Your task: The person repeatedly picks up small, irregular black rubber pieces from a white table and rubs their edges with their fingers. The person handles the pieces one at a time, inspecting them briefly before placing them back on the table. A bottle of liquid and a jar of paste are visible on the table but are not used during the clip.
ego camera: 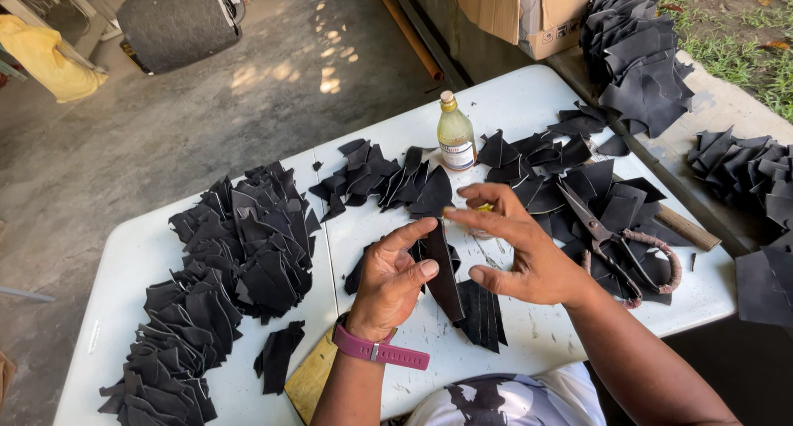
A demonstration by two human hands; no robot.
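My left hand [395,279], with a purple watch strap at the wrist, pinches a narrow black leather piece [443,273] and holds it upright over the white table [529,104]. Close beside it, my right hand [519,251] touches the top of the same piece with its fingertips; something small and yellow shows between those fingers. More black strips [483,314] lie flat on the table just beneath both hands.
Heaps of cut black leather pieces [231,261] cover the left of the table, with more at the centre [380,178] and right. A glass bottle of yellowish liquid [455,134] stands behind my hands. Large scissors [615,244] lie on the right. A cardboard box [520,9] sits beyond the table.
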